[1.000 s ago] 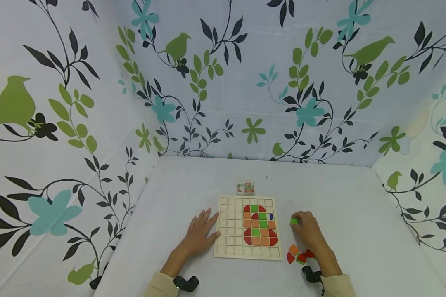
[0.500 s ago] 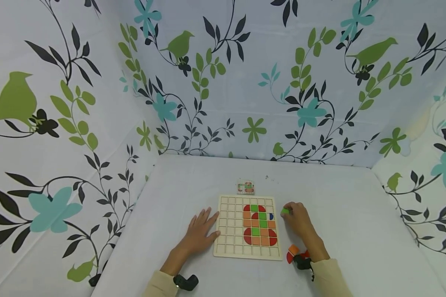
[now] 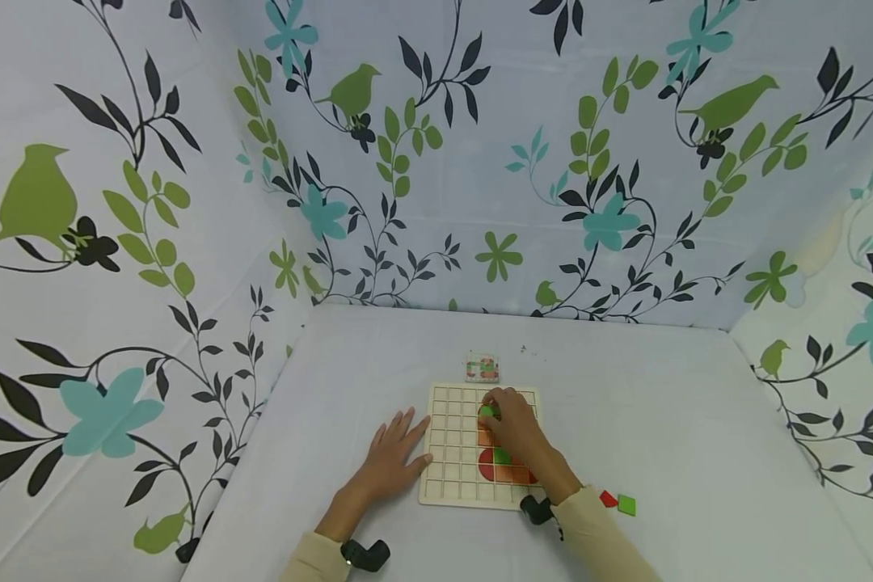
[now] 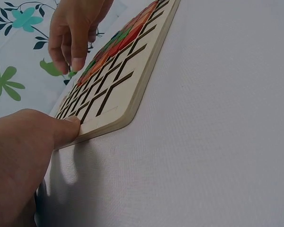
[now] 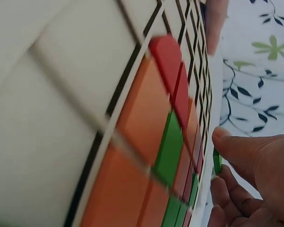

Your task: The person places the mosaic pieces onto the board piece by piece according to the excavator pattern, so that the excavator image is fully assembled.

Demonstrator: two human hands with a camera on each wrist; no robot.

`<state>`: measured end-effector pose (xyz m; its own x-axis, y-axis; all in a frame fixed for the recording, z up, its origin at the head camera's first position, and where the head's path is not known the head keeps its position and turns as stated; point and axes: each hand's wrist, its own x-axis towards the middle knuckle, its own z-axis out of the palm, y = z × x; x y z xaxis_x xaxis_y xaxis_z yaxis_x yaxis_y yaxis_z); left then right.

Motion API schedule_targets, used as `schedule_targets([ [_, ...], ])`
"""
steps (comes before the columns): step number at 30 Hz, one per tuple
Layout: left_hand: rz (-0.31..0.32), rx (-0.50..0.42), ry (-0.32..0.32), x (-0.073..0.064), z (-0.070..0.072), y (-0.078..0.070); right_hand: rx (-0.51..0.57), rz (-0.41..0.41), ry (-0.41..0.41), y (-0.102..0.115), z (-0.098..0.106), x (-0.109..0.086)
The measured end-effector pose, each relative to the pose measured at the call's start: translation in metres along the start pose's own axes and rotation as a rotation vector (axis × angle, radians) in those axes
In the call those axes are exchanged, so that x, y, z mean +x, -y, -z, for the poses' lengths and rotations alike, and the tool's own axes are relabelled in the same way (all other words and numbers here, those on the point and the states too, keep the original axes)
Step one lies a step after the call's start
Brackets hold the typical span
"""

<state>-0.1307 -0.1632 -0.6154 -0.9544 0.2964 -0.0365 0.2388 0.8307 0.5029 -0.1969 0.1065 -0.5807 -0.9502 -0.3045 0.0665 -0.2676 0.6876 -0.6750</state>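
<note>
A pale wooden grid board (image 3: pixel 447 490) lies on the white table, with red, orange and green flat tiles set in its right-hand squares. My left hand (image 3: pixel 389 462) rests at the board's left side, fingers spread; in the left wrist view its thumb (image 4: pixel 68 127) lies on the board's edge. Over the board's upper part, my right hand (image 3: pixel 520 430) pinches a small green tile (image 5: pixel 217 161) between thumb and fingers. In the head view that hand hides several tiles beneath it.
Just behind the board lies a small pattern card (image 3: pixel 482 369). To the right, near my right sleeve (image 3: pixel 602 533), are a loose red tile (image 3: pixel 608 499) and a loose green tile (image 3: pixel 626 505). A patterned cloth (image 3: pixel 436 267) hangs around the table's back and sides.
My right hand has carried the green tile leftward from the table beside the board to over the board's upper squares. The left hand has stayed in place.
</note>
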Motion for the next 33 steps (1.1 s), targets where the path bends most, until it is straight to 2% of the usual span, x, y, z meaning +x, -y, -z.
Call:
schedule_targets([
  [4,-0.002,-0.017,0.000,0.000,-0.001,0.000,-0.067,0.067,0.050,0.007,-0.013,0.005],
  [9,-0.001,-0.017,0.012,0.001,-0.002,0.001,-0.148,0.132,0.066,0.009,-0.021,0.005],
  [17,0.002,-0.033,-0.001,-0.002,0.001,-0.001,-0.172,0.166,0.102,0.014,-0.015,0.005],
  [26,0.001,-0.033,-0.009,-0.003,0.006,-0.006,-0.214,0.239,0.119,0.017,-0.008,0.002],
  [30,0.005,-0.026,0.001,-0.002,0.005,-0.005,-0.194,0.232,0.112,0.015,-0.003,-0.005],
  [33,0.015,-0.015,0.012,-0.001,0.004,-0.004,-0.152,0.175,0.110,0.009,0.004,-0.012],
])
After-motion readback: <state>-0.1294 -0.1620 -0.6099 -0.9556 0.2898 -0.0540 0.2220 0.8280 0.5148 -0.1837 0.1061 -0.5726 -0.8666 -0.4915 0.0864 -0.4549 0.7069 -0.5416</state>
